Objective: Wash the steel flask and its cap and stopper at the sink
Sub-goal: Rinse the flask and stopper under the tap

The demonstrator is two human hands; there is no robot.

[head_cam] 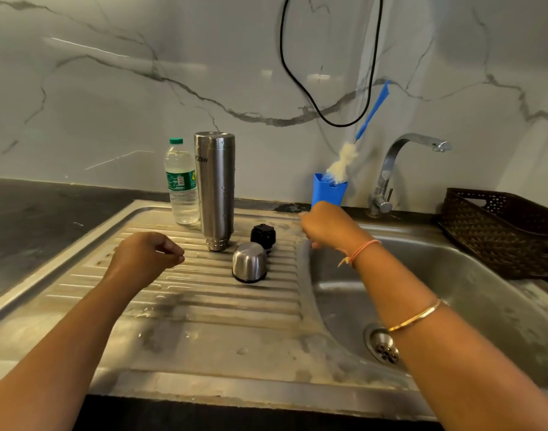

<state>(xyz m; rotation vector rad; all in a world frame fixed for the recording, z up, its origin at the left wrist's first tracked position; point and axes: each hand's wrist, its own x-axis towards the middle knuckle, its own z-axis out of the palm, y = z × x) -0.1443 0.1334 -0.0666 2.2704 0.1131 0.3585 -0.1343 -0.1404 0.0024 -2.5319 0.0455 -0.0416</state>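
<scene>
The steel flask [215, 188] stands upside down, mouth down, on the ribbed drainboard [179, 293]. Its steel cap [249, 262] lies just right of it, open side down, and the black stopper [263, 236] sits behind the cap. My left hand [146, 256] hovers over the drainboard left of the flask, fingers curled into a fist, holding nothing. My right hand [324, 225] reaches to the foot of a blue holder [328, 189] at the sink's back edge and covers the holder's base. Its fingers are hidden, so any grip on the holder cannot be made out.
A bottle brush [344, 160] with a blue handle stands in the holder. A plastic water bottle [182, 181] stands behind the flask. The tap [400, 163] overhangs the sink basin [453, 275]; no water flow shows. A dark woven basket [500, 228] sits at the right. A black cable hangs on the wall.
</scene>
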